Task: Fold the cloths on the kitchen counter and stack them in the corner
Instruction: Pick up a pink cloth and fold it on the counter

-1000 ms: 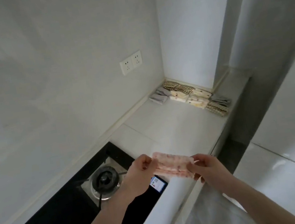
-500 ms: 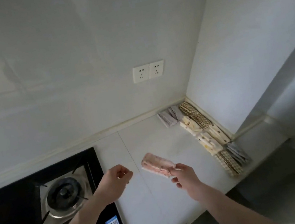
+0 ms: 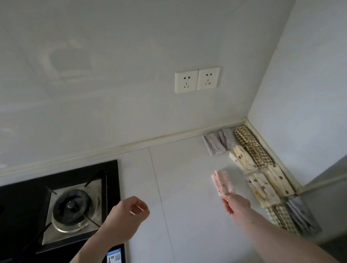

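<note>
One folded pink spotted cloth (image 3: pixel 222 182) is pinched by the right hand (image 3: pixel 236 203), long axis pointing away, just left of the row of folded patterned cloths (image 3: pixel 258 167) lining the corner wall. Left hand (image 3: pixel 129 214) hangs loosely curled, empty, farther off.

White kitchen counter (image 3: pixel 197 231) meets a pale glossy back wall (image 3: pixel 86 65) and a plain white side wall (image 3: pixel 319 70) at a corner on the right. Double power socket (image 3: pixel 197 79) mounted on the back wall above the counter. Black glass gas hob (image 3: pixel 28 261) set into the counter at left, one burner (image 3: pixel 72 207) in full view. Light is soft and even.
</note>
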Available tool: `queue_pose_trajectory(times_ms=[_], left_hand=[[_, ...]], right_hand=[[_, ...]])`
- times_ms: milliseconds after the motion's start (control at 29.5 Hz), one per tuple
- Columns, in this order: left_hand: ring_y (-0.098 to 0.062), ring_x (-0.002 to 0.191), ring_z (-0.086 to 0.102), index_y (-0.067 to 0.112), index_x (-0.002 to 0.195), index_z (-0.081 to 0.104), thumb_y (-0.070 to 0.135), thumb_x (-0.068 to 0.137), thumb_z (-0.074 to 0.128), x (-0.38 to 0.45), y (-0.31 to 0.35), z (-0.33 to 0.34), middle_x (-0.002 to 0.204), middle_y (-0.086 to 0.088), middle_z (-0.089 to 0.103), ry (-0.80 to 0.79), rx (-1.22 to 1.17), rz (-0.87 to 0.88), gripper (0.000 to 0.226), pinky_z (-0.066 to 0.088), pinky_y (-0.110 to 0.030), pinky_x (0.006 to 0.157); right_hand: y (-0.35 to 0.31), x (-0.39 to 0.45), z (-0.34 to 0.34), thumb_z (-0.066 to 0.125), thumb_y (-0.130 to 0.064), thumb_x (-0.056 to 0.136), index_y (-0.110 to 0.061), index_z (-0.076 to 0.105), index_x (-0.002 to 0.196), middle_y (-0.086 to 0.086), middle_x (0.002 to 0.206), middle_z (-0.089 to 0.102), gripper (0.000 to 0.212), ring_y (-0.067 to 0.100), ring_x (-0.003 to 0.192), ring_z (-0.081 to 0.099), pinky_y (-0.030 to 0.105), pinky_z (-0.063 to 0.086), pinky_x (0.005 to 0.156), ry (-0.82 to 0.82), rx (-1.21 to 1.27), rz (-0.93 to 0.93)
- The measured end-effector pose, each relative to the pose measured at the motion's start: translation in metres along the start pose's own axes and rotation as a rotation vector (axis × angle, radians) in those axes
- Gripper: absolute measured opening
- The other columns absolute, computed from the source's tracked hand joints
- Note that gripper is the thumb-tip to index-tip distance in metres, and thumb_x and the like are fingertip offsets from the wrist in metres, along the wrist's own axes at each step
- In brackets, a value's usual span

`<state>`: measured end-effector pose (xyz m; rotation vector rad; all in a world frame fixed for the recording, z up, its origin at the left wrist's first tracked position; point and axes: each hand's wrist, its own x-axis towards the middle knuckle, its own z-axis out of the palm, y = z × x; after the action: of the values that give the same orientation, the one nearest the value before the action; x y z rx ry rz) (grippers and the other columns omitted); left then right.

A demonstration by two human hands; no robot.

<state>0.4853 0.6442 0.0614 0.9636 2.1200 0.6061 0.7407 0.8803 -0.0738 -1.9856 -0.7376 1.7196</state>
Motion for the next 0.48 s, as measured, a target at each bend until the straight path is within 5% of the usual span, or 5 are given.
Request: queue_pose_trajectory(times_ms=[271,339,475], left_hand=[[-0.009,0.077,0.071,0.029,0.095,0.068,0.031,0.095,0.070,0.003,0.005,-0.002,0.087,0.007,0.074,0.029,0.015,-0.031,0.003,0.060,-0.036,0.080],[-0.008,0.076,0.071,0.030,0.095,0.068,0.032,0.094,0.070,0.005,0.004,-0.002,0.086,0.007,0.074,0.032,0.008,-0.043,0.003,0.060,-0.036,0.081],[-0.009,0.074,0.071,0.030,0.094,0.069,0.031,0.093,0.072,0.009,0.002,-0.004,0.084,0.007,0.074,0.056,-0.013,-0.064,0.003,0.060,-0.038,0.080]], right_hand=[[-0.025,0.043,0.001,0.063,-0.002,0.093,-0.006,0.064,0.098,0.003,0.070,0.056,0.006,0.013,0.059,0.051,0.021,0.045,0.058,-0.025,-0.030,0.014],[-0.037,0.050,0.002,0.059,-0.005,0.097,-0.010,0.061,0.098,0.004,0.073,0.054,0.006,0.014,0.062,0.049,0.022,0.049,0.072,-0.051,-0.020,0.015],[-0.059,0.065,0.001,0.062,-0.005,0.095,-0.005,0.060,0.097,0.004,0.081,0.059,0.003,0.014,0.070,0.053,0.026,0.042,0.064,-0.034,-0.002,0.043]])
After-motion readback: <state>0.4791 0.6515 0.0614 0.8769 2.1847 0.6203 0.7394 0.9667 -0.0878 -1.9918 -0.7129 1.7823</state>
